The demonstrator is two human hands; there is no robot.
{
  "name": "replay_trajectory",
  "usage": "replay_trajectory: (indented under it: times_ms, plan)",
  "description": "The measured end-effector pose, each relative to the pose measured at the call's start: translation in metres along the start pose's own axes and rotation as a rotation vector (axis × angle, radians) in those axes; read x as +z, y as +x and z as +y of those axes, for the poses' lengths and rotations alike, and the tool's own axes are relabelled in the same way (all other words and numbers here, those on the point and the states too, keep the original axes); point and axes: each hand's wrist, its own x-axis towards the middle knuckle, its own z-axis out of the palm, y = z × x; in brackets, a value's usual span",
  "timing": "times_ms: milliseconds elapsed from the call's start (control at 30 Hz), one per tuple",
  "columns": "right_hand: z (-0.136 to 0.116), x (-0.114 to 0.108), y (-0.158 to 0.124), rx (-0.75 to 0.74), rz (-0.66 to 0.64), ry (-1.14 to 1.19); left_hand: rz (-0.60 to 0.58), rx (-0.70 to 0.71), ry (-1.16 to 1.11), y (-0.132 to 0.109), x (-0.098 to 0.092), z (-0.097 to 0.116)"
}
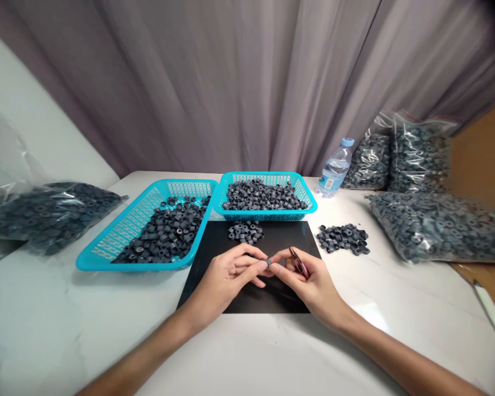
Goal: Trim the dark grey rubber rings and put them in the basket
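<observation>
The left hand (pixel 226 272) and right hand (pixel 309 280) meet over a matte black mat (pixel 251 300) on the table (pixel 66 330). Their fingers pinch a small grey ring (pixel 268 263), which they mostly hide. The right hand's fingers also grip a slim dark tool (pixel 299 261), its tip hard to make out.

A flat black rectangular mat (pixel 272 300) lies on the white worktop (pixel 66 330). Left of the mat stands a turquoise plastic mesh basket (pixel 119 236) partly filled with dark grey rings (pixel 165 236); behind the mat, a fuller second turquoise basket (pixel 303 192). Right of the mat lies a loose heap of grey rings (pixel 343 238), beyond it a clear plastic water bottle (pixel 335 169) and clear bags of rings (pixel 433 225). Far left of the mat, another bag (pixel 53 212).
</observation>
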Motion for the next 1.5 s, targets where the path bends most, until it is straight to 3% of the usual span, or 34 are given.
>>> replay_trajectory:
  times_ms: [400,600,667,767,900,967,1033,1100,1233,1300,1500]
  plan:
    - [0.001,-0.002,0.002,0.058,-0.040,0.058,-0.019,0.024,-0.006,-0.002,0.000,-0.001]
    - [0.004,-0.001,0.002,0.067,-0.012,0.062,0.085,0.101,0.201,-0.004,-0.004,0.009]
    - [0.009,0.000,0.004,0.088,0.009,0.092,0.204,0.165,0.346,-0.004,-0.016,0.017]
    - [0.016,0.000,0.007,0.122,0.017,0.147,0.426,0.203,0.673,-0.002,-0.051,0.027]
    - [0.017,0.000,0.008,0.133,0.004,0.166,0.546,0.009,1.059,0.001,-0.104,0.030]
    - [0.015,0.001,0.008,0.132,-0.003,0.155,0.588,0.036,1.075,0.002,-0.112,0.030]
    - [0.013,0.001,0.008,0.131,-0.007,0.143,0.577,0.119,1.014,0.002,-0.104,0.030]
    - [0.013,0.002,0.008,0.126,-0.012,0.135,0.487,0.203,0.978,0.001,-0.083,0.029]
    - [0.012,0.002,0.009,0.111,-0.023,0.121,0.208,0.428,1.154,0.000,-0.036,0.012]
    - [0.012,0.002,0.008,0.107,-0.029,0.113,0.162,0.462,1.224,0.002,-0.020,-0.001]
    - [0.011,0.002,0.006,0.104,-0.056,0.100,0.139,0.422,1.278,0.011,-0.010,-0.024]
